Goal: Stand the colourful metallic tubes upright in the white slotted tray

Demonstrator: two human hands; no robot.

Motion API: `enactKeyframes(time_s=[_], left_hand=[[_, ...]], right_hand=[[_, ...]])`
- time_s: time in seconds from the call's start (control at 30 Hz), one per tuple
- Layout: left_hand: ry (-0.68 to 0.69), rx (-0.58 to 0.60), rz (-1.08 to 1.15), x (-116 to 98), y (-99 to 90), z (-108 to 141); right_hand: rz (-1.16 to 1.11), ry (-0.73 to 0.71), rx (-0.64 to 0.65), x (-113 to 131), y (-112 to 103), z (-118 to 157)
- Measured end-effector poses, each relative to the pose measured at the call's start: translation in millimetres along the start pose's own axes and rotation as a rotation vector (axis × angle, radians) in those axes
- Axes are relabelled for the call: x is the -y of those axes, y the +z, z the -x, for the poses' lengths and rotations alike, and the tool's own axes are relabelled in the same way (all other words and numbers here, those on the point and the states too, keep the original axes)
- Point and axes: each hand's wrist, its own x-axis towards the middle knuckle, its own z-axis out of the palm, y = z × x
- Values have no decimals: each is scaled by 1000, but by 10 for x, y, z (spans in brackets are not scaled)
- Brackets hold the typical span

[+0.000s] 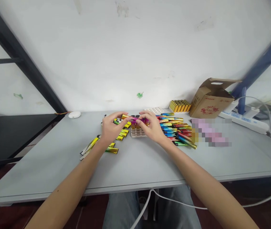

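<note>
Between my two hands lies a shiny purple-and-gold lighter (133, 119), held roughly level. My left hand (111, 127) pinches its gold left end. The fingers of my right hand (151, 126) close on its right end, partly covering it. Just behind and below stands a pale tray (139, 133) with rows of holes; several dark-topped lighters are upright in its far part. Loose yellow-and-gold lighters (112, 149) lie around my left hand. To the right of my right hand is a pile of blue, red, green and gold lighters (173, 128).
Against the wall stand a second pale tray (155, 110), a block of upright yellow lighters (180, 105) and an open cardboard box (209, 101). A white power strip (247, 122) with cables is at right. A small white case (74, 114) sits back left. A blurred pink item (211, 132) lies right.
</note>
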Motion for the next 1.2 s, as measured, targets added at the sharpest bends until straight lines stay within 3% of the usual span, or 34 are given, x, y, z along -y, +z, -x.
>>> enactKeyframes(time_s=[0.1,0.2,0.27,0.43,0.57,0.7,0.9,1.07,1.2], left_hand=[[-18,80,-15,59,-2,1],[69,289,-49,121,30,32],[148,364,-92,149,76,70],[274,152,-195,145,187,152],[282,51,-266,86,201,175],[321,67,-251,11,181,172],[274,56,-279,10,148,163],[212,17,-288,120,89,129],[30,86,-424,225,48,71]], right_hand=[[-200,88,-49,-3,-24,-32],[-426,189,-35,16,-23,-52],[-536,238,-26,28,-2,-59],[-684,363,-132,20,64,-64],[-728,407,-60,25,77,-50],[-792,406,-85,82,68,-57],[-1023,595,-262,82,-79,-168],[-1209,698,-116,11,-209,-192],[-1294,747,-16,-14,-222,-171]])
